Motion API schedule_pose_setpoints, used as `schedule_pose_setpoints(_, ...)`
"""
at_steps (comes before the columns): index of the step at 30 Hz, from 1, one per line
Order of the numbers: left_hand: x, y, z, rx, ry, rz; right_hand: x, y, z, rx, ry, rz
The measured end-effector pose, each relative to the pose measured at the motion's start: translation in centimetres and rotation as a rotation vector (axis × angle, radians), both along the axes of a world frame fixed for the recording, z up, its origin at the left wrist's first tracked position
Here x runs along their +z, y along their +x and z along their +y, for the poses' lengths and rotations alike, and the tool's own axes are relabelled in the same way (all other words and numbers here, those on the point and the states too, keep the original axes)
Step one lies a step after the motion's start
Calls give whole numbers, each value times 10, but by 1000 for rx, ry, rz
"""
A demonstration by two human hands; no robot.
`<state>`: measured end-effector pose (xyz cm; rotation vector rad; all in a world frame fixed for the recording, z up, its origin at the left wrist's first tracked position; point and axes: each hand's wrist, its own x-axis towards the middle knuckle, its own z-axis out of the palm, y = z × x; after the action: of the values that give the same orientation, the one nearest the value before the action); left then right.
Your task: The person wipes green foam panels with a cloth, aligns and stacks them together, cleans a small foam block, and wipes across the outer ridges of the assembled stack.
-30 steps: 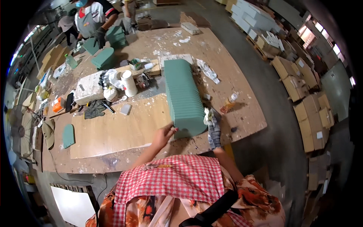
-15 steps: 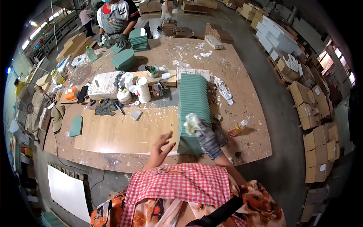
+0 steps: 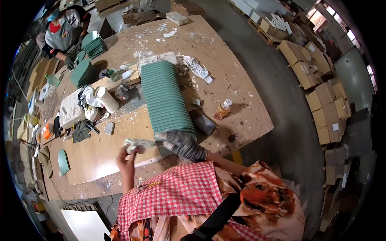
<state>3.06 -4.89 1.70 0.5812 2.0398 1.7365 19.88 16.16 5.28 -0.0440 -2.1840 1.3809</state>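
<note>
A long row of green panels (image 3: pixel 165 92), rounded at the top and standing on edge face to face, runs away from me across the table. My right hand (image 3: pixel 181 143), in a grey striped glove, lies over the near end of this row with its fingers stretched to the left. Just left of the row, my bare left hand (image 3: pixel 128 156) pinches a crumpled whitish rag (image 3: pixel 138 143). One loose green panel (image 3: pixel 63 162) lies farther left on the table.
Right of the row are a dark grey block (image 3: pixel 205 123) and a bottle (image 3: pixel 222 109) of amber liquid. A white tub (image 3: pixel 107 100), a dark glove (image 3: pixel 82 131) and a small grey block (image 3: pixel 109 128) sit left. A co-worker (image 3: pixel 66 34) handles green panels at the far left.
The rag has passed from my right hand to my left. My right hand has come back to the near end of the row. The whole view has turned to the right.
</note>
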Motion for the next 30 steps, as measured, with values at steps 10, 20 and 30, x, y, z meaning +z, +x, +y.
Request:
schedule_pose_setpoints(10,-74,-48,-2,-108,-665,306,-104,92,82,-744,295,-517)
schedule_pose_setpoints(20,-25,-24,45,-11,-296,264,-126,9,154,-798,570,-454)
schedule_pose_setpoints(30,-22,2,18,96,-91,96,-113,-9,175,-946,213,-274)
